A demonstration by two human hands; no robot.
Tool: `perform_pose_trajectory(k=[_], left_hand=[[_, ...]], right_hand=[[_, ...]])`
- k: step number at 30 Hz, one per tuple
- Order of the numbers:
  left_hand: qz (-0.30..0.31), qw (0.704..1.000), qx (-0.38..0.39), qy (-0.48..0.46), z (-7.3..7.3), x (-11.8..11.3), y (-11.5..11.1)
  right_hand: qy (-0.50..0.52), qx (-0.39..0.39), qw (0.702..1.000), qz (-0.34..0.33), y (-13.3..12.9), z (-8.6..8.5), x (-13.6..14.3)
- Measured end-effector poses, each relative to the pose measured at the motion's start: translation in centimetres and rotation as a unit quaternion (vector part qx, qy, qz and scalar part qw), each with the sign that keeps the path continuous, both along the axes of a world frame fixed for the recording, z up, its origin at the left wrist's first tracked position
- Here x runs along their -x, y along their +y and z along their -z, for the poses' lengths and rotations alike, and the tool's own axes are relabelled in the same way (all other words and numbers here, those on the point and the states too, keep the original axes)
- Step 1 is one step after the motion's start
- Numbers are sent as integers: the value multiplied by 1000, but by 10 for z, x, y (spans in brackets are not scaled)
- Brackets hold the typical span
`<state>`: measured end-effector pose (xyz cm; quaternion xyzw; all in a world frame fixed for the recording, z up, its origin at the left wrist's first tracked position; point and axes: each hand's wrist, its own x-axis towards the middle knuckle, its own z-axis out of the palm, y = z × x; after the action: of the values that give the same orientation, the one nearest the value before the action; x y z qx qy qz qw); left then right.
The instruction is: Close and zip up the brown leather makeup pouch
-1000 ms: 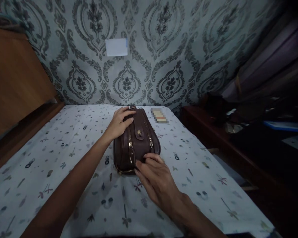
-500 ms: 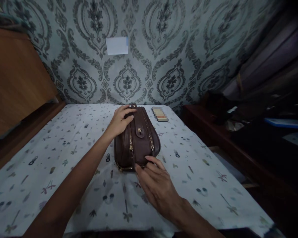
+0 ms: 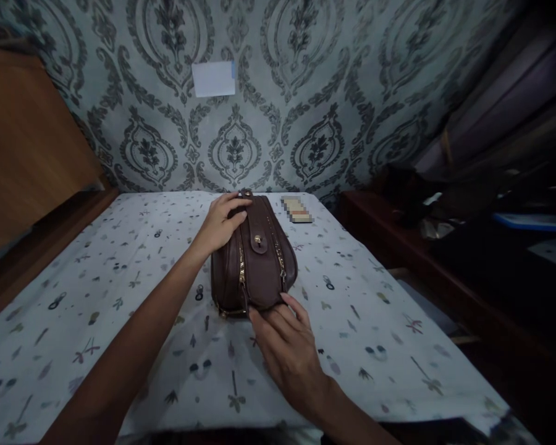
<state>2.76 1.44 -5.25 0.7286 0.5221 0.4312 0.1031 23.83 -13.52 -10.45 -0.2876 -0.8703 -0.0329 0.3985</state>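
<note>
A dark brown leather bag (image 3: 264,272) with two gold zippers and a snap strap (image 3: 258,238) lies in the middle of the table. Across its far left side rests my left hand (image 3: 220,224), fingers over the top edge and thumb apart from them, gripping the bag. At the near end, my right hand (image 3: 290,343) has its fingertips on the zipper pulls; its thumb side meets the left pull (image 3: 244,296), and a finger touches near the right one. The undersides of the right fingers are hidden.
A pixelated yellowish card-like item (image 3: 297,210) lies behind the bag to the right. A patterned white cloth (image 3: 134,259) covers the table. Wooden furniture (image 3: 32,148) stands left; a blue-edged object (image 3: 528,222) lies on dark things at right. White paper (image 3: 214,79) is on the wall.
The view has shifted slightly. My right hand's upper finger has moved a little right, to the right zipper pull. My left hand keeps its place on the bag.
</note>
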Motion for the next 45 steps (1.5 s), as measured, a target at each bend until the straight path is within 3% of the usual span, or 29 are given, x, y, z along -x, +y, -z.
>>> perform_pose_trajectory(k=[14, 39, 42, 45], left_hand=[[8, 1000, -7, -3, -1, 1, 0], [11, 1000, -18, -4, 0, 2, 4], [6, 1000, -16, 7, -5, 2, 1], [-3, 998, -27, 50, -17, -3, -20]], right_hand=[[24, 4, 999, 41, -8, 9, 4], [10, 21, 999, 49, -18, 15, 3], [9, 19, 999, 47, -17, 16, 3], [13, 16, 999, 47, -16, 16, 2]])
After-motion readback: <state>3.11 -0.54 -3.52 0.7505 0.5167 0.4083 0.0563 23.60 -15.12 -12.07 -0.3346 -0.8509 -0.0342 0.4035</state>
